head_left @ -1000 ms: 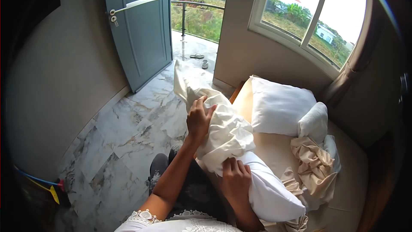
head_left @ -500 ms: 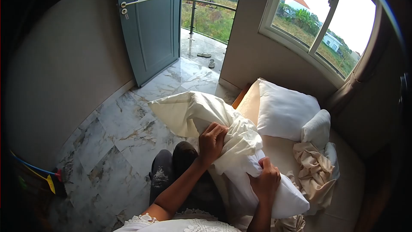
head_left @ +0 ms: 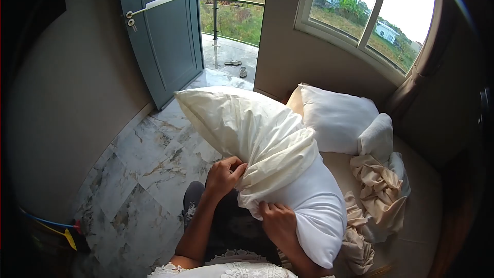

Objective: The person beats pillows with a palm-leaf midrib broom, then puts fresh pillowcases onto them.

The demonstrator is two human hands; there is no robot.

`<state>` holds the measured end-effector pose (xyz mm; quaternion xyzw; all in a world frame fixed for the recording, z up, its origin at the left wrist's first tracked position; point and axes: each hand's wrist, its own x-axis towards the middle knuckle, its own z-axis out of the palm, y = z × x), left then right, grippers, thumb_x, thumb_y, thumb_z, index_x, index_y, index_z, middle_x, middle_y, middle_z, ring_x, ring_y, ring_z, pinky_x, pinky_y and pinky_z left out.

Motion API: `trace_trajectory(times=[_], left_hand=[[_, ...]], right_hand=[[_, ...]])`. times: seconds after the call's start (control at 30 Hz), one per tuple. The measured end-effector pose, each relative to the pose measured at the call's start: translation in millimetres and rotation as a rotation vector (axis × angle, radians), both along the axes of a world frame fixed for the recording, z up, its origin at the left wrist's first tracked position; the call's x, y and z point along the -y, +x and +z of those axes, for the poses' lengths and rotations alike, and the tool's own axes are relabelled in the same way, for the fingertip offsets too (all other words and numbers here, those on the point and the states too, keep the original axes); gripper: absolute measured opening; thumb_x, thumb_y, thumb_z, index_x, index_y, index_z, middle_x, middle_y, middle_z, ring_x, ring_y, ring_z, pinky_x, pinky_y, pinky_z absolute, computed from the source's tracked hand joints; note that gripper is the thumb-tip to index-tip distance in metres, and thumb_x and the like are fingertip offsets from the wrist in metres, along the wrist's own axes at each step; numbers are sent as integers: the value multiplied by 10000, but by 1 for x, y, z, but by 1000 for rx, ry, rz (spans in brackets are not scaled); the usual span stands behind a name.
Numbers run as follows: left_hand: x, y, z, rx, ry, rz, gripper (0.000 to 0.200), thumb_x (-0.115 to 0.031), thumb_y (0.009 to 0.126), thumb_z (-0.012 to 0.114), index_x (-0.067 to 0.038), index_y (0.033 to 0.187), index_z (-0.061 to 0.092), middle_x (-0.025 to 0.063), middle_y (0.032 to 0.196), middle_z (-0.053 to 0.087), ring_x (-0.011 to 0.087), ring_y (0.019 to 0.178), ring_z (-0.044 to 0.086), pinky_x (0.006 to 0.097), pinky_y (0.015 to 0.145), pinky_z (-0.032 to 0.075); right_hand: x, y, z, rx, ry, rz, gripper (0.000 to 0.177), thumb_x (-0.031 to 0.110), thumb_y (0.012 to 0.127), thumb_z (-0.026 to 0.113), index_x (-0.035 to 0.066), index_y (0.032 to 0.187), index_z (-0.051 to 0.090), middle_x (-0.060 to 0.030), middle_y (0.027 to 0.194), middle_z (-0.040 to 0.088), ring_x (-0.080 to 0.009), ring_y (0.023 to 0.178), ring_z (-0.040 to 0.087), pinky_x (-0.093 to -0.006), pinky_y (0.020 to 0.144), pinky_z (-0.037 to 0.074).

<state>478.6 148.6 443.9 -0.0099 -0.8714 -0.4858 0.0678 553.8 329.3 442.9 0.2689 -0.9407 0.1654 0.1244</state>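
A cream pillowcase point(head_left: 247, 123) covers the far part of a white pillow point(head_left: 309, 206), whose near end is bare. The pillow lies across my lap, tilted toward the upper left. My left hand point(head_left: 225, 176) is closed on the pillowcase's left edge, thumb and fingers pinching the cloth. Lower and to the right, my right hand point(head_left: 279, 222) is closed on the bunched hem of the pillowcase, against the bare pillow. Some of its fingertips are hidden by the cloth.
Another white pillow point(head_left: 337, 118) lies on the bed point(head_left: 419, 211), with a smaller white cushion point(head_left: 376, 136) and crumpled beige cloth point(head_left: 378, 188) nearby. A grey door point(head_left: 164, 31) stands open to a balcony with slippers point(head_left: 233, 63). The floor point(head_left: 149, 175) is marble-patterned.
The pillowcase has spread out and filled over the far part of the pillow. My left hand has moved left and down; my right hand has moved left, onto the hem.
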Motion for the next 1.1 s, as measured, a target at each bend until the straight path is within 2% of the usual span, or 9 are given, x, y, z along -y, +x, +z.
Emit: trace_trajectory(times=[0.03, 0.23, 0.53, 0.7, 0.83, 0.9, 0.93, 1.0, 1.1], left_hand=[[3, -2, -18, -86, -165, 52, 354, -333, 769, 612, -36, 957, 570, 134, 936, 605, 196, 712, 603, 292, 651, 457], [-4, -29, -128, 68, -244, 267, 354, -377, 753, 599, -75, 935, 570, 104, 945, 602, 262, 804, 597, 360, 668, 463], [-30, 6, -123, -173, -61, -47, 120, -159, 761, 572, -44, 768, 606, 107, 722, 595, 286, 671, 580, 368, 600, 440], [-17, 27, -108, -90, -124, -168, 110, -145, 742, 585, -40, 758, 614, 94, 722, 596, 267, 679, 582, 340, 616, 455], [-21, 27, -87, -156, -397, -232, 85, -149, 718, 604, -65, 711, 618, 55, 868, 576, 224, 848, 545, 334, 721, 445], [-21, 25, -92, -294, -424, -275, 119, -157, 698, 629, -57, 646, 591, 32, 1036, 525, 226, 990, 481, 345, 800, 415], [-20, 18, -94, -282, -329, -310, 142, -162, 703, 631, -47, 633, 585, 47, 1035, 532, 235, 979, 489, 346, 796, 418], [-17, 6, -97, -239, -146, -374, 190, -172, 713, 634, -28, 605, 574, 76, 1033, 546, 254, 958, 506, 348, 786, 425], [-33, -28, -85, 62, -109, -115, 411, -419, 779, 541, -15, 856, 548, 193, 823, 594, 322, 813, 580, 402, 699, 451]], right_hand=[[5, -4, -30, 117, 4, -42, 112, 26, 596, 534, 91, 682, 503, -90, 588, 547, -247, 603, 568, -362, 548, 431], [37, 13, -93, 236, 38, -65, 170, 21, 554, 568, 90, 678, 474, -98, 576, 565, -260, 609, 588, -366, 552, 449], [9, 20, -25, 626, -384, 74, 338, 272, 676, 685, 85, 903, 521, -68, 796, 561, -210, 778, 556, -320, 688, 438], [-52, -21, 38, 173, -234, -104, 380, 289, 690, 674, 77, 966, 522, -65, 894, 559, -245, 846, 535, -360, 719, 423], [-127, -145, -54, -46, -10, -457, 501, 487, 736, 572, 32, 940, 541, -106, 922, 587, -277, 874, 550, -367, 741, 429], [-153, -170, -94, 561, 138, -698, 698, 614, 707, 519, 28, 1087, 507, -170, 1022, 569, -308, 993, 517, -371, 847, 393], [-164, -177, -113, 920, -273, -573, 904, 702, 638, 507, -20, 1178, 438, -218, 1093, 532, -316, 1072, 477, -352, 893, 366], [-154, -174, -139, 682, -620, -347, 942, 649, 618, 578, -68, 1201, 391, -229, 1137, 501, -325, 1073, 479, -341, 896, 371], [-138, -142, -102, 619, -300, -427, 830, 524, 639, 642, -59, 1182, 408, -239, 1125, 503, -319, 1067, 485, -349, 894, 375]])
